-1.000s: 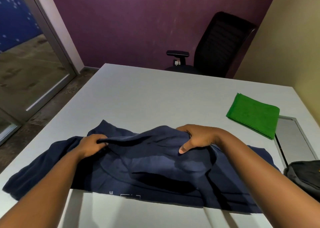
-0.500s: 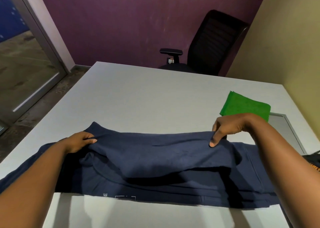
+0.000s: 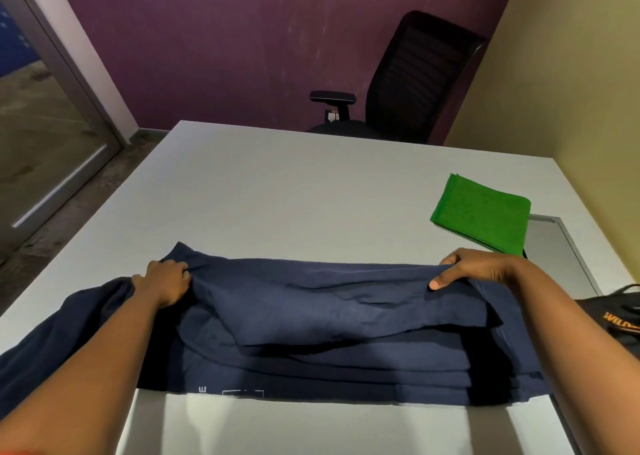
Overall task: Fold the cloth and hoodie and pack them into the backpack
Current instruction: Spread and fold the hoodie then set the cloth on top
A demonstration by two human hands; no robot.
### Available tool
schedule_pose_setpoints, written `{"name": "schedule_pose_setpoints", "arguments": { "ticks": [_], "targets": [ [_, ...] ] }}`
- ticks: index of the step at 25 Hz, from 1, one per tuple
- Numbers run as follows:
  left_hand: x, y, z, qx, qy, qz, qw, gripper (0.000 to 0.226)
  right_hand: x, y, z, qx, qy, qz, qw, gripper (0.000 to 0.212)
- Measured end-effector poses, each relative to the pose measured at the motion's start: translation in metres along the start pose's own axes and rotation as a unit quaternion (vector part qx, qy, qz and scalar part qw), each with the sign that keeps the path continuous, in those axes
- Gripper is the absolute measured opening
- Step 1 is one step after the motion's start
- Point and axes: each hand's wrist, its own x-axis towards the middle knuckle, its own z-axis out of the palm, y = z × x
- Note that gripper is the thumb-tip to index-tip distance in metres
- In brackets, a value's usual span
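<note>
A navy blue hoodie (image 3: 329, 319) lies across the near part of the white table (image 3: 277, 195), partly folded, with one sleeve trailing off to the left. My left hand (image 3: 164, 283) grips its upper fold at the left. My right hand (image 3: 467, 269) pinches the same fold at the right, so the fabric stretches taut between them. A folded green cloth (image 3: 481, 214) lies flat at the right of the table, beyond my right hand. The black backpack (image 3: 613, 323) with orange lettering shows at the right edge, partly hidden by my right arm.
A black office chair (image 3: 408, 84) stands behind the table's far edge against the purple wall. A grey inset panel (image 3: 554, 247) sits in the table by the green cloth. A glass door is at the left.
My hands have moved apart along the hoodie's upper fold, from its middle to its two ends. The bunched fabric is now drawn out straight and flatter.
</note>
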Motion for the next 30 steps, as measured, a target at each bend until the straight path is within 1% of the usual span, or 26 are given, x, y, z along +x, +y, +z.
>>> {"name": "schedule_pose_setpoints", "arguments": {
  "ticks": [1,3,4,5,7,8,9,10,11,12,13,14,15,16,17,18,19,20,21,22,24,26,27,28,29,30],
  "targets": [
    [0.000,0.000,-0.001,0.011,-0.003,-0.009,1.000,0.035,-0.002,0.003,0.001,0.050,-0.014,0.009,0.999,0.047],
    [-0.004,-0.001,-0.002,0.048,-0.039,-0.021,0.998,0.038,-0.013,0.005,-0.001,0.158,-0.069,0.053,0.984,0.042],
    [-0.006,-0.003,-0.001,0.065,-0.055,-0.026,0.996,0.039,-0.015,0.008,-0.004,0.168,-0.081,0.082,0.979,0.047],
    [-0.008,-0.003,-0.001,0.076,-0.062,-0.033,0.995,0.039,-0.014,0.014,-0.008,0.138,-0.064,0.117,0.981,0.050],
    [-0.008,-0.001,0.003,0.082,-0.043,-0.033,0.995,0.036,-0.008,0.029,-0.010,0.007,0.034,0.164,0.986,0.050],
    [-0.008,0.002,0.006,0.075,-0.008,-0.023,0.997,0.034,-0.007,0.032,-0.009,-0.057,0.069,0.167,0.982,0.048],
    [-0.009,0.008,0.008,0.054,0.050,-0.010,0.997,0.033,-0.003,0.038,-0.006,-0.080,0.094,0.147,0.981,0.040],
    [-0.012,0.016,0.011,0.011,0.128,0.005,0.992,0.033,0.001,0.044,-0.005,-0.063,0.117,0.135,0.982,0.027],
    [-0.017,0.028,0.012,-0.053,0.210,0.013,0.976,0.033,0.002,0.050,-0.002,-0.027,0.138,0.121,0.983,0.018],
    [-0.023,0.043,0.013,-0.123,0.288,0.025,0.949,0.031,0.004,0.055,0.000,-0.003,0.163,0.125,0.979,0.020],
    [-0.032,0.062,0.014,-0.175,0.343,0.062,0.921,0.028,0.005,0.062,0.002,-0.011,0.189,0.138,0.972,0.027],
    [-0.043,0.082,0.016,-0.195,0.364,0.133,0.901,0.026,0.007,0.069,0.005,-0.048,0.203,0.166,0.964,0.038],
    [-0.054,0.101,0.019,-0.191,0.352,0.233,0.886,0.034,0.007,0.074,0.008,-0.073,0.205,0.193,0.957,0.050],
    [-0.065,0.120,0.027,-0.166,0.320,0.335,0.871,0.047,0.009,0.080,0.013,-0.054,0.215,0.214,0.952,0.059],
    [-0.075,0.135,0.037,-0.119,0.280,0.410,0.860,0.057,0.009,0.084,0.017,-0.023,0.236,0.216,0.947,0.062],
    [-0.080,0.146,0.048,-0.055,0.255,0.456,0.851,0.067,0.009,0.089,0.021,0.019,0.257,0.213,0.943,0.059],
    [-0.084,0.154,0.057,0.019,0.238,0.475,0.847,0.078,0.009,0.092,0.024,0.070,0.285,0.199,0.935,0.053],
    [-0.086,0.158,0.068,0.081,0.225,0.484,0.842,0.084,0.006,0.093,0.026,0.129,0.322,0.174,0.921,0.044],
    [-0.089,0.158,0.076,0.119,0.209,0.489,0.838,0.084,0.002,0.093,0.027,0.171,0.359,0.142,0.907,0.033],
    [-0.088,0.154,0.084,0.132,0.213,0.495,0.832,0.080,-0.001,0.093,0.026,0.177,0.393,0.111,0.896,0.026],
    [-0.082,0.141,0.090,0.138,0.213,0.506,0.825,0.078,-0.008,0.095,0.020,0.123,0.460,0.060,0.877,0.028],
    [-0.082,0.132,0.086,0.133,0.175,0.513,0.830,0.075,-0.015,0.095,0.015,0.068,0.512,0.023,0.856,0.028],
    [-0.086,0.129,0.082,0.145,0.174,0.512,0.828,0.069,-0.016,0.098,0.015,0.045,0.522,0.014,0.852,0.025],
    [-0.092,0.129,0.076,0.167,0.176,0.520,0.819,0.060,-0.016,0.101,0.017,0.025,0.517,0.020,0.855,0.022],
    [-0.097,0.131,0.072,0.191,0.146,0.530,0.813,0.056,-0.014,0.106,0.022,0.002,0.500,0.043,0.865,0.022],
    [-0.100,0.133,0.070,0.181,0.094,0.531,0.822,0.060,-0.011,0.109,0.029,-0.034,0.482,0.075,0.872,0.025]
  ]
}}
